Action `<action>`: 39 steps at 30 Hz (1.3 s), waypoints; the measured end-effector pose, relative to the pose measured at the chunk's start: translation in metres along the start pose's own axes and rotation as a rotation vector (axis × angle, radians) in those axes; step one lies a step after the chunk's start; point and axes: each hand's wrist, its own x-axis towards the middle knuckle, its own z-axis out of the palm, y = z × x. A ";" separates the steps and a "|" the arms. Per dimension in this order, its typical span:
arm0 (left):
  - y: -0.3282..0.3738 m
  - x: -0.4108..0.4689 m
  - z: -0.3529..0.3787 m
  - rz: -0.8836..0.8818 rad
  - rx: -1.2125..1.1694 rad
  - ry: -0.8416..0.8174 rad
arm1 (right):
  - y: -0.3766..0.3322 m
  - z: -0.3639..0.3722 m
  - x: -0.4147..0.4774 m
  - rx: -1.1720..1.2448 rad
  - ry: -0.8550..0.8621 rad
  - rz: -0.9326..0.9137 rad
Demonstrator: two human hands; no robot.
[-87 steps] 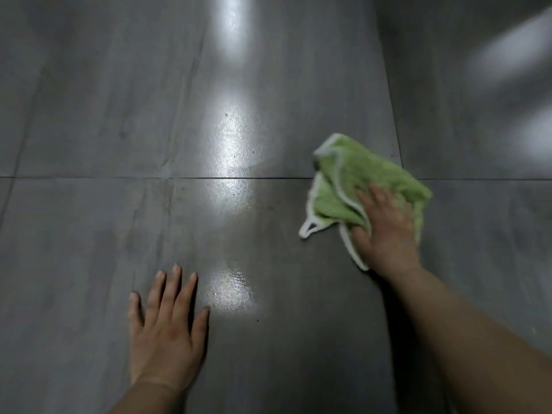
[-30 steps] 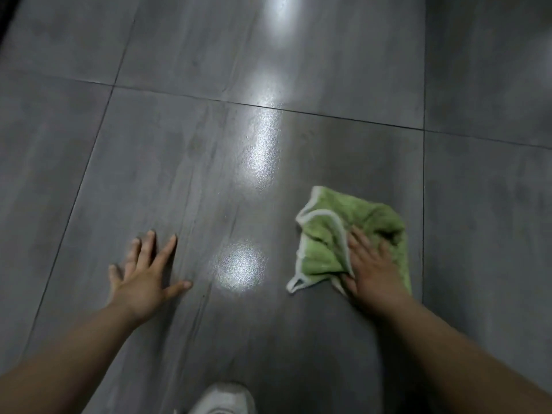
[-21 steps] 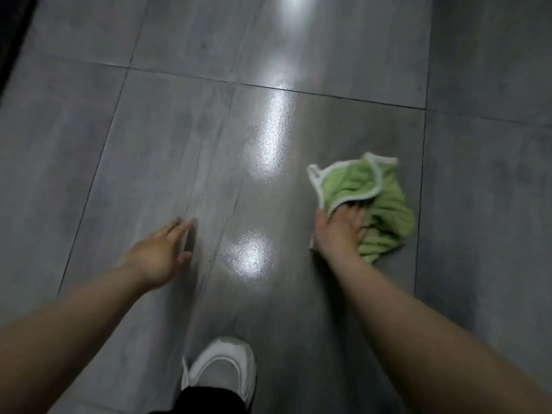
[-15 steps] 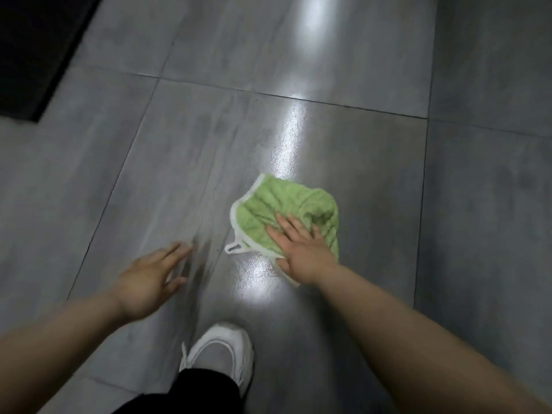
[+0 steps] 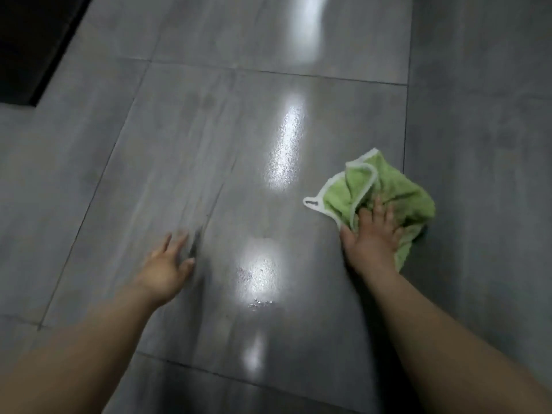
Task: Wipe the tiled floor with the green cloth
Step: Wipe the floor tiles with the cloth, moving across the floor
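The green cloth (image 5: 385, 198) is seen crumpled on the grey tiled floor (image 5: 185, 138), at about 3 o'clock from the middle of the view, just inside the grout line that borders the large glossy tile on its right. Its white-trimmed edge is folded over on top, and a small white loop is stretched out toward 9 o'clock. The right hand (image 5: 373, 234) is laid flat on the near part of the cloth, fingers spread and pressed down into the fabric rather than closed around it; the cloth extends beyond the fingertips toward 12 and 2 o'clock. The left hand (image 5: 167, 264) is placed well apart from the cloth, at about 9 o'clock from it, with nothing held and the fingers extended; it is blurred, so whether the palm is touching the tile cannot be told. Bright reflections are carried by the floor between the two hands. A dark patch (image 5: 33, 40) is visible at 10 o'clock.
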 end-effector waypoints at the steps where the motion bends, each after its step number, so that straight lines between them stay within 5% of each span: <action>1: -0.003 -0.004 0.016 0.002 -0.044 -0.026 | -0.017 0.010 -0.010 -0.028 -0.007 -0.020; 6: -0.017 -0.018 0.032 -0.034 -0.069 0.040 | -0.067 0.074 -0.099 -0.203 -0.112 -0.589; 10: -0.003 -0.013 0.029 0.054 0.097 0.092 | -0.019 0.083 -0.110 -0.257 -0.119 -0.953; 16: 0.022 -0.005 0.052 0.072 0.092 -0.063 | 0.099 0.019 -0.070 -0.152 0.215 -0.381; 20: 0.010 -0.002 0.037 0.118 0.046 -0.102 | 0.048 0.036 -0.079 -0.102 0.198 -0.163; 22: 0.004 -0.001 0.033 0.168 0.046 -0.074 | 0.008 0.067 -0.113 -0.155 0.119 -0.321; 25: -0.002 -0.002 0.035 0.189 0.069 -0.037 | -0.030 0.108 -0.174 -0.260 -0.058 -0.797; 29: 0.000 -0.003 0.040 0.167 0.065 -0.044 | -0.004 0.093 -0.142 -0.423 -0.113 -1.184; 31: -0.001 -0.002 0.038 0.163 0.073 -0.060 | 0.030 0.063 -0.098 -0.410 -0.006 -1.089; 35: -0.001 -0.002 0.038 0.180 0.070 -0.070 | 0.091 0.003 -0.038 -0.259 0.178 -0.484; 38: 0.003 -0.004 0.040 0.167 0.051 -0.027 | 0.051 0.010 -0.035 -0.025 0.227 0.050; 39: 0.005 -0.005 0.041 0.166 0.043 -0.003 | 0.029 0.024 -0.042 -0.012 0.221 0.076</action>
